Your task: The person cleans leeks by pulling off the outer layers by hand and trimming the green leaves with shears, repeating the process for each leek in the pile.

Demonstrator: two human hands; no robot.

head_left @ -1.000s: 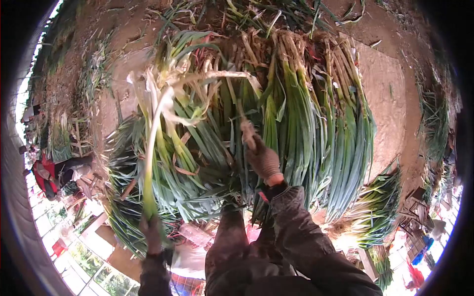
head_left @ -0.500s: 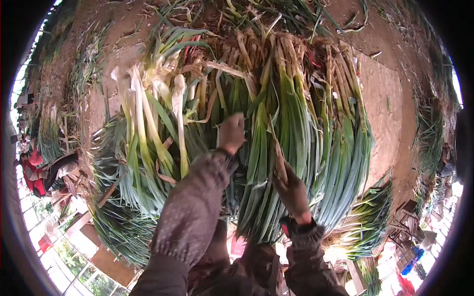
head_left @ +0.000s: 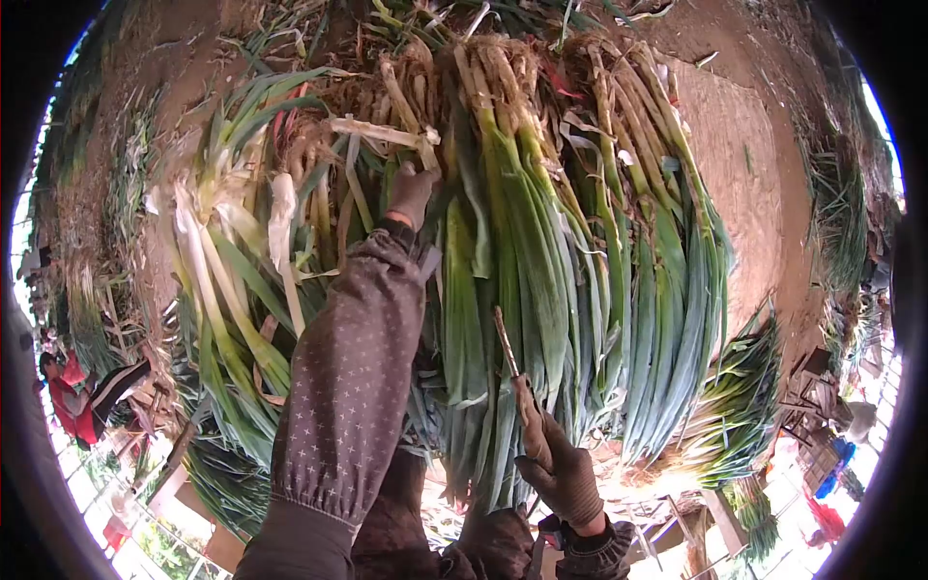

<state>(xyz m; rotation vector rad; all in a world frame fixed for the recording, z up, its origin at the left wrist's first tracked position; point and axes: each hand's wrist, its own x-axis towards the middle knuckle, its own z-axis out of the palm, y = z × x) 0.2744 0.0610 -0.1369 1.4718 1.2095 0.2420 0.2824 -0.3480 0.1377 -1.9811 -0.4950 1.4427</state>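
Note:
Long green onions (head_left: pixel 527 232) lie in a thick layer in front of me, roots away from me and leaves towards me. My left hand (head_left: pixel 414 196), gloved, reaches up among the stems. Its fingers are closed at a pale onion stalk (head_left: pixel 425 150) near the roots; the grip itself is partly hidden. Close to my knees, my gloved right hand (head_left: pixel 568 483) is wrapped round the wooden handle of a narrow knife (head_left: pixel 507 343). The thin, brownish blade points away from me over the leaves. Left of my left arm are peeled white-stemmed onions (head_left: pixel 217 261).
A board (head_left: pixel 744 193) lies on the ground to the right. Another onion pile (head_left: pixel 739 406) sits at lower right, and more leaves (head_left: pixel 227 478) at lower left. Loose trimmings (head_left: pixel 275 39) litter the dirt floor at the far side. Red cloth (head_left: pixel 72 401) shows at the left edge.
My left hand has moved away from me, up to the stems near the roots. My right hand has drawn back towards my body with the knife. The view has shifted slightly.

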